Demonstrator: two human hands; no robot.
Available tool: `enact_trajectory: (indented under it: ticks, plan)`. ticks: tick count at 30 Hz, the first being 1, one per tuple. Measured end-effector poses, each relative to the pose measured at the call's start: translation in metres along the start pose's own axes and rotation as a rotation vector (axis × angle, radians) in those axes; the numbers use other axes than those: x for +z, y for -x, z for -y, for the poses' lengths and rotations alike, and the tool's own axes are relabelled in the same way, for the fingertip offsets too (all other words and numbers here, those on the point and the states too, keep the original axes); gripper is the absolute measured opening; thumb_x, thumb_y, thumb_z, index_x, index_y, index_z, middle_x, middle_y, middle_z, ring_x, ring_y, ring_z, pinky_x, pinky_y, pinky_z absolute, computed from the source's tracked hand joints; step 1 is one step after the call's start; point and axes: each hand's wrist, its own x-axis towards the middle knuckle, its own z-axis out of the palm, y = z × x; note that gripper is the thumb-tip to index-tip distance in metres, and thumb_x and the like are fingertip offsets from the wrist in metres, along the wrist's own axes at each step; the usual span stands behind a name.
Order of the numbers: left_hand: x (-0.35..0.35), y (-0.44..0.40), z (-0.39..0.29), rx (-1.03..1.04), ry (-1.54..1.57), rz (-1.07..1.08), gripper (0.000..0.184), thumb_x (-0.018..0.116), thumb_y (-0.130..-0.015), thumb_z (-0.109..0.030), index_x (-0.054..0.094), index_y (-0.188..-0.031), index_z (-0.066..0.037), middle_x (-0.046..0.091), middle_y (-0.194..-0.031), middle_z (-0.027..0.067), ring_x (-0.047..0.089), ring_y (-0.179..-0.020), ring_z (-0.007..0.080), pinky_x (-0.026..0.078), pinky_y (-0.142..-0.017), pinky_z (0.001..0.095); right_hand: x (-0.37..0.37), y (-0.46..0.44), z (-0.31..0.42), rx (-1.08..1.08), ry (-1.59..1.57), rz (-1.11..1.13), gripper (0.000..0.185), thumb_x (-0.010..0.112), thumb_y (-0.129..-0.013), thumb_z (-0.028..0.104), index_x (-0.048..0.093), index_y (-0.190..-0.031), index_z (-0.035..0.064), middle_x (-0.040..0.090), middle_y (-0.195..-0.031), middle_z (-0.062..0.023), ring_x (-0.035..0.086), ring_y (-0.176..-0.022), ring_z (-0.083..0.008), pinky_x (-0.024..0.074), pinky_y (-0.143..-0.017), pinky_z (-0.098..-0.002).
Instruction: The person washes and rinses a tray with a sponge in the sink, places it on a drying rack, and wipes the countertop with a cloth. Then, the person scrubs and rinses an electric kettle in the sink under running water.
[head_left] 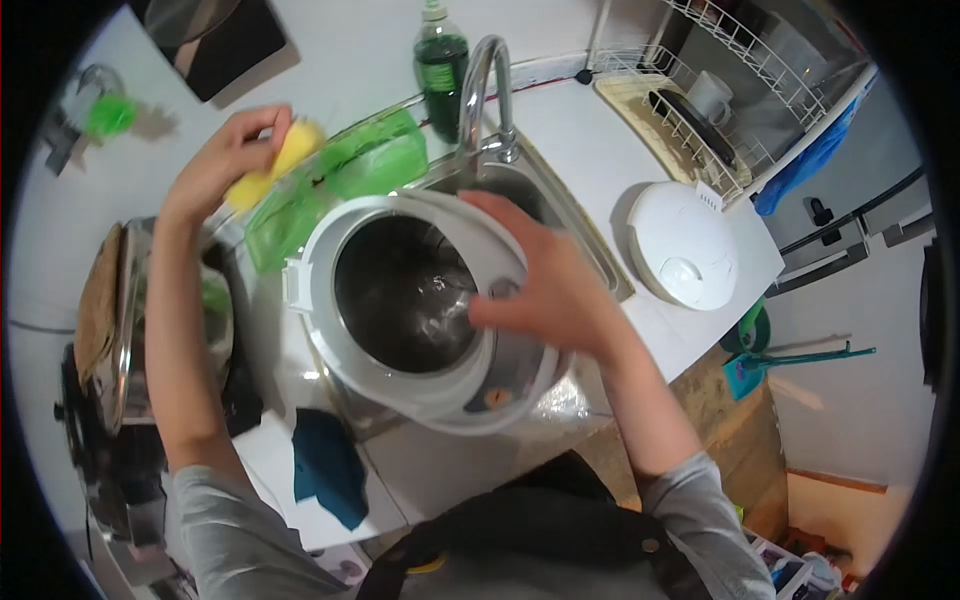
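Observation:
My left hand [228, 158] is closed round a yellow sponge [296, 148] at the upper left, above a green plastic tray [375, 160]. Over the sink [590, 235] sits a white electric pot [330, 235], its steel inside facing up and wet and shiny. My right hand [540, 265] is on the pot's right side, thumb and fingers curved over the rim by the panel; it is slightly blurred. The pot's underside is hidden. Just behind the pot stands the curved metal faucet [503, 100].
A green soap bottle [441, 75] stands beside the faucet. On the right counter lie a round white lid [683, 240] and a dish rack [690, 120] holding a mug [708, 98]. A dark blue cloth [328, 465] hangs at the front edge; a metal pot [190, 330] stands left.

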Motion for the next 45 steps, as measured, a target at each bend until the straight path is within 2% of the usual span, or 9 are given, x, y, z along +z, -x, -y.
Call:
enact_trajectory:
  ticks: [4,7,11,15,20,29,36,41,45]
  plan:
    - [0.077,0.097,-0.018,-0.098,-0.153,0.258,0.015,0.058,-0.067,-0.008,0.053,-0.081,-0.003,0.051,-0.077,0.0038,0.049,-0.080,0.0147,0.042,-0.076,0.0278,0.024,-0.028,0.013,-0.198,0.140,0.157,0.071,0.069,-0.059,0.020,0.048,-0.125,0.0053,0.064,-0.093,-0.0198,0.064,-0.083,-0.0262,0.0490,-0.076,-0.0319]
    - [0.165,0.111,0.055,-0.098,-0.374,0.078,0.031,0.055,-0.080,-0.016,0.053,-0.110,-0.007,0.049,-0.111,0.0183,0.051,-0.103,0.0351,0.041,-0.088,0.0409,0.051,-0.050,0.025,-0.356,0.254,0.187,0.067,0.069,-0.059,0.022,0.052,-0.121,0.0046,0.064,-0.090,-0.0206,0.064,-0.080,-0.0247,0.0493,-0.075,-0.0313]
    - [0.237,0.085,0.174,0.428,-0.817,0.014,0.042,0.050,-0.087,-0.022,0.045,-0.126,-0.007,0.046,-0.124,0.0175,0.043,-0.118,0.0309,0.037,-0.096,0.0421,0.081,-0.059,0.050,-0.299,0.389,0.273,0.063,0.069,-0.058,0.020,0.055,-0.118,0.0042,0.066,-0.081,-0.0171,0.065,-0.075,-0.0223,0.0499,-0.073,-0.0317]
    - [0.215,0.033,0.236,0.065,-0.896,0.004,0.039,0.049,-0.087,-0.024,0.048,-0.121,-0.007,0.048,-0.119,0.0177,0.045,-0.114,0.0313,0.039,-0.095,0.0421,0.086,-0.072,0.050,-0.361,0.361,0.373,0.063,0.069,-0.057,0.023,0.057,-0.116,0.0060,0.066,-0.083,-0.0148,0.065,-0.076,-0.0232,0.0501,-0.071,-0.0307]
    - [0.210,0.009,0.283,-0.398,-0.504,-0.200,0.035,0.048,-0.087,-0.026,0.051,-0.116,-0.006,0.051,-0.114,0.0180,0.048,-0.109,0.0318,0.040,-0.092,0.0421,0.082,-0.062,0.054,-0.227,0.422,0.293,0.059,0.070,-0.052,0.031,0.061,-0.106,0.0096,0.066,-0.089,-0.0143,0.064,-0.083,-0.0291,0.0505,-0.075,-0.0357]
    - [0.253,0.011,0.125,-0.144,1.131,-0.049,0.033,0.046,-0.088,-0.029,0.057,-0.107,-0.005,0.056,-0.105,0.0185,0.053,-0.100,0.0328,0.043,-0.088,0.0422,0.088,-0.075,0.048,-0.229,0.373,0.340,0.062,0.070,-0.056,0.035,0.060,-0.114,0.0131,0.066,-0.099,-0.0122,0.062,-0.092,-0.0289,0.0492,-0.081,-0.0363]
    - [0.172,0.038,0.055,-0.100,1.605,-0.699,0.035,0.044,-0.088,-0.032,0.061,-0.099,-0.004,0.060,-0.097,0.0189,0.057,-0.092,0.0335,0.045,-0.085,0.0422,0.089,-0.086,0.034,-0.316,0.238,0.421,0.050,0.063,-0.072,0.038,0.060,-0.115,0.0115,0.064,-0.105,-0.0158,0.060,-0.096,-0.0325,0.0462,-0.084,-0.0370]
    - [0.247,0.044,0.078,-0.067,1.274,-0.523,0.038,0.043,-0.089,-0.034,0.064,-0.094,-0.003,0.062,-0.092,0.0192,0.060,-0.087,0.0341,0.046,-0.083,0.0423,0.095,-0.082,0.038,-0.225,0.272,0.322,0.042,0.051,-0.086,0.035,0.057,-0.118,0.0088,0.059,-0.116,-0.0176,0.056,-0.105,-0.0319,0.0416,-0.091,-0.0370]
    - [0.265,0.103,0.133,-0.266,-0.124,-0.236,0.041,0.042,-0.089,-0.035,0.067,-0.089,-0.002,0.065,-0.088,0.0194,0.062,-0.083,0.0345,0.047,-0.082,0.0423,0.092,-0.081,0.044,-0.149,0.260,0.368,0.043,0.053,-0.087,0.030,0.054,-0.124,0.0080,0.058,-0.119,-0.0136,0.055,-0.105,-0.0233,0.0402,-0.091,-0.0307]
